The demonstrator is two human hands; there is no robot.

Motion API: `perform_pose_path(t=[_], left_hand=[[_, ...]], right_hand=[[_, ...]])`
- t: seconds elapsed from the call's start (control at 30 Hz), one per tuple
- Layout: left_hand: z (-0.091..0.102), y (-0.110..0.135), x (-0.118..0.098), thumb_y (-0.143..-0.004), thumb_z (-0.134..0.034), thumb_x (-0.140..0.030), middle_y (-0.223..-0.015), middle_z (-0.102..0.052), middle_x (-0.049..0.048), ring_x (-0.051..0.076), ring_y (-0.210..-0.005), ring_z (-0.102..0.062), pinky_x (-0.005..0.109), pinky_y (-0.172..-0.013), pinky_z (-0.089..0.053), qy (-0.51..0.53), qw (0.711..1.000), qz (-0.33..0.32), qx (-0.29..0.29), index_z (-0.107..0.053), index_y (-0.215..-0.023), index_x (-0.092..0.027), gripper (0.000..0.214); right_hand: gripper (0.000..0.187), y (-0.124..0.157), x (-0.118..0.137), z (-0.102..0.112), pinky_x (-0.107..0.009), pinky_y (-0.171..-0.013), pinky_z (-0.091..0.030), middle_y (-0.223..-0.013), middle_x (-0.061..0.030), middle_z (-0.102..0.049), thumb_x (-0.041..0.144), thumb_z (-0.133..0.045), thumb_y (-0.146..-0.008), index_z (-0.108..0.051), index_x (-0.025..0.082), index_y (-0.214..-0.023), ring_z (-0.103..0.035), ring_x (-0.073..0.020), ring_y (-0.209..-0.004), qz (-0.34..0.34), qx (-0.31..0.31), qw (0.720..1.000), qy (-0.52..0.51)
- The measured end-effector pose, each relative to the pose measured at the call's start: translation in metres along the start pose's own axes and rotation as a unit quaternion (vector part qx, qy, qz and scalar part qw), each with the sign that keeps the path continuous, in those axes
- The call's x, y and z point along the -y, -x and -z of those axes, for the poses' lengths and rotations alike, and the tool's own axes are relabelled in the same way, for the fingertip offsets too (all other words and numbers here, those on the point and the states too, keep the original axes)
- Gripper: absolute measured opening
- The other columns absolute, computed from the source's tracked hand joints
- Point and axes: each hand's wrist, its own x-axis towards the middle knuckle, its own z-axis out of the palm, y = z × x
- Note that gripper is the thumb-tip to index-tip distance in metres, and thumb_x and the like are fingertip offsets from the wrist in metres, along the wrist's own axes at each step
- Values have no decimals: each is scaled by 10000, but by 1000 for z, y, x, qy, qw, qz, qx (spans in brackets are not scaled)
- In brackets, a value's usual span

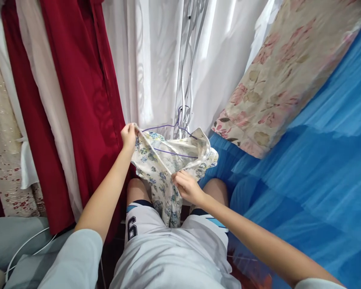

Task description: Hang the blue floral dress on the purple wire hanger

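Note:
A white garment with a blue and yellow floral print (162, 180) hangs in front of my knees on a thin purple wire hanger (178, 120). Closed at the upper left, my left hand (129, 136) pinches the edge of the garment's neckline. My right hand (186, 185) is closed on the same edge lower down, near the middle of the garment's front. Between the two hands the edge runs in a straight diagonal line. Part of the hanger shows inside the open neck, and the hook reaches up to a white metal stand (186, 86).
Dark red fabric (75, 80) hangs at the left beside pale, patterned cloth (3, 160). White curtains (159, 60) hang behind the stand. To the right are a beige floral cloth (267, 88) and blue tulle (303, 180). A white cable (21, 245) lies over a grey cushion-like object (15, 237).

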Motion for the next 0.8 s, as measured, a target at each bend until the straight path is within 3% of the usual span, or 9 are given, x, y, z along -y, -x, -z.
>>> perform_pose_path(t=[0.07,0.17,0.3,0.4,0.47,0.57,0.67,0.77,0.8], left_hand=[[15,12,19,-1018,-402,-415,-747,-550,-8,88,-636,-505,263,-648,-453,-9,1000,19,18,-553,-908,-128,343],[18,49,37,-990,-442,-482,-671,-523,-25,90,-554,-470,267,-585,-450,-26,995,39,92,-554,-868,-143,378],[8,102,33,-997,-375,-509,-582,-502,-12,108,-521,-470,279,-550,-432,-33,973,51,221,-549,-767,-154,458],[1,124,-3,-935,-504,-510,-625,-560,8,123,-558,-502,274,-555,-413,-22,949,41,312,-609,-776,-148,409],[-5,131,-41,-899,-583,-461,-652,-570,-3,124,-581,-507,261,-574,-389,-34,932,-6,360,-647,-815,-165,314],[-17,140,-94,-940,-513,-352,-607,-531,-14,133,-546,-489,261,-588,-341,-159,888,-178,392,-653,-871,-206,213],[-33,147,-119,-936,-499,-308,-606,-546,1,158,-550,-518,270,-600,-347,-207,873,-218,385,-646,-864,-211,190],[-44,154,-113,-964,-461,-386,-723,-619,22,165,-629,-578,262,-614,-415,-87,882,-123,446,-645,-933,-209,257],[-45,159,-108,-963,-464,-421,-800,-647,35,165,-672,-603,261,-625,-444,-21,872,-80,483,-643,-1001,-210,279]], right_hand=[[238,0,12,-5,-359,-698,-384,-905,-72,-598,7,-410,-814,-413,242,-776,-477,-228,-800,-6,4,999,-43],[245,-3,26,-10,-355,-723,-399,-880,-56,-591,-6,-423,-781,-403,238,-767,-481,-217,-798,-21,-6,994,-105],[202,6,34,-15,-343,-750,-425,-828,-28,-573,32,-464,-796,-437,233,-796,-516,-203,-807,-130,-28,974,-181],[158,19,34,-10,-367,-788,-448,-852,-23,-588,100,-529,-804,-473,230,-875,-554,-211,-828,-238,-19,952,-192],[284,21,36,-1,-402,-878,-449,-970,-46,-619,143,-627,-756,-503,223,-999,-578,-236,-945,-264,9,939,-219],[484,11,48,14,-407,-998,-403,-1129,-68,-620,144,-691,-675,-536,222,-1127,-546,-256,-1121,-244,14,918,-312],[302,-2,61,29,-353,-867,-465,-937,-36,-672,174,-601,-698,-611,218,-997,-613,-228,-951,-290,-28,833,-471],[138,-4,65,46,-310,-634,-467,-710,-23,-647,231,-557,-679,-623,197,-794,-600,-198,-669,-395,-39,704,-589],[104,-2,65,53,-297,-584,-450,-660,-17,-626,239,-561,-668,-615,192,-744,-572,-183,-606,-422,-47,677,-600]])
